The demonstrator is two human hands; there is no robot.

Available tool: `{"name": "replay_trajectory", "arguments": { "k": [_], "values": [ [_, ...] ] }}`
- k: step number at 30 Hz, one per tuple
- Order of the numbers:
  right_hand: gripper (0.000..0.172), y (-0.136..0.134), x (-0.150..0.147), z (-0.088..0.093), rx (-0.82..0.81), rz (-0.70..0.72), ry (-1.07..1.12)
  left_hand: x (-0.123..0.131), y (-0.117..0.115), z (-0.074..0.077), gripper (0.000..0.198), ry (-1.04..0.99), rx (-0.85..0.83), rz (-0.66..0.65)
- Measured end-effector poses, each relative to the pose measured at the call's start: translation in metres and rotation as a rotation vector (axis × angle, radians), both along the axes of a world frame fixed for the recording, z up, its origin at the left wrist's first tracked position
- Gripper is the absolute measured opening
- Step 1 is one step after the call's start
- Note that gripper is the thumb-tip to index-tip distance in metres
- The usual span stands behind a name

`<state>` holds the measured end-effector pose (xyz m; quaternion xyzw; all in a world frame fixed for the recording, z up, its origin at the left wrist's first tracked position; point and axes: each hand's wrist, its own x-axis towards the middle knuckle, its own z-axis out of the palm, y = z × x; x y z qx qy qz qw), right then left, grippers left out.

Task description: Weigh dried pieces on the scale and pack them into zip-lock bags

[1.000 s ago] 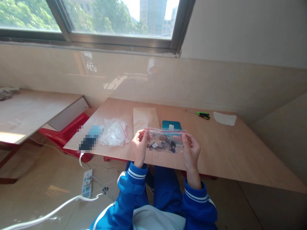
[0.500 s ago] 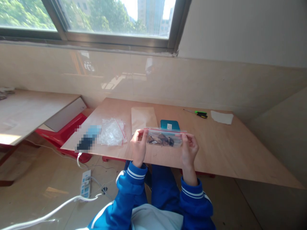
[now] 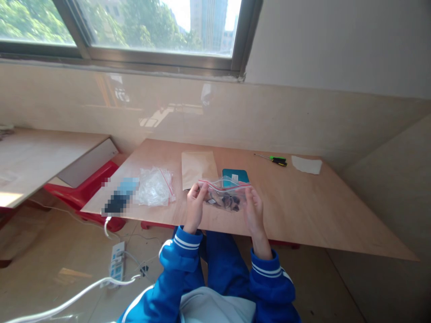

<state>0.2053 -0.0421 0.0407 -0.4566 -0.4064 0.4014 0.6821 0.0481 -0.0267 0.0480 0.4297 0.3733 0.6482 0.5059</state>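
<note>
A clear zip-lock bag (image 3: pixel 222 202) with a red stripe along its top hangs between my hands, its mouth bowed apart. Dark and brown pieces and a small white label show inside; I cannot tell what the pieces are. My left hand (image 3: pixel 195 202) pinches the bag's left top corner between thumb and fingers. At the right top corner, my right hand (image 3: pixel 254 210) grips it the same way. Just behind the bag lies a teal flat box (image 3: pixel 232 174) with a white label, partly covered by it. A brown paper envelope (image 3: pixel 199 168) lies behind my left hand.
A pile of clear plastic bags (image 3: pixel 154 187) lies on the wooden table (image 3: pixel 303 211) at left, beside a pixelated object (image 3: pixel 119 197) with a white cable. Screwdrivers (image 3: pixel 278 160) and a white paper piece (image 3: pixel 306 165) lie at the back right. A power strip (image 3: pixel 117 262) is on the floor.
My right hand has moved left, closer to my left hand. The bag's top edge, taut before, now bows apart into an opening. The view has shifted slightly.
</note>
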Motion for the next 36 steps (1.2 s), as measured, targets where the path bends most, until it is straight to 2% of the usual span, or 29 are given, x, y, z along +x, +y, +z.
{"name": "replay_trajectory", "arguments": {
  "k": [11,15,19,24,31,36],
  "values": [
    [0.034,-0.008,0.004,0.011,0.031,0.022,-0.201,-0.002,-0.003,0.008,0.024,0.035,-0.014,0.106],
    [0.029,-0.008,0.003,0.013,0.064,-0.087,-0.266,0.001,-0.006,0.012,0.024,0.043,-0.015,0.091],
    [0.029,-0.008,0.006,0.013,0.013,-0.165,-0.25,0.001,-0.006,0.013,0.025,0.056,-0.048,0.065],
    [0.03,-0.01,0.014,0.011,-0.016,-0.139,-0.226,-0.006,-0.008,0.01,0.023,0.107,-0.042,0.048],
    [0.032,-0.013,0.018,0.01,-0.015,0.0,-0.286,-0.012,-0.008,0.008,0.027,0.12,-0.049,0.015],
    [0.031,-0.011,0.013,0.009,0.001,-0.062,-0.295,-0.017,-0.004,0.004,0.03,0.175,-0.073,0.01]
  ]
}}
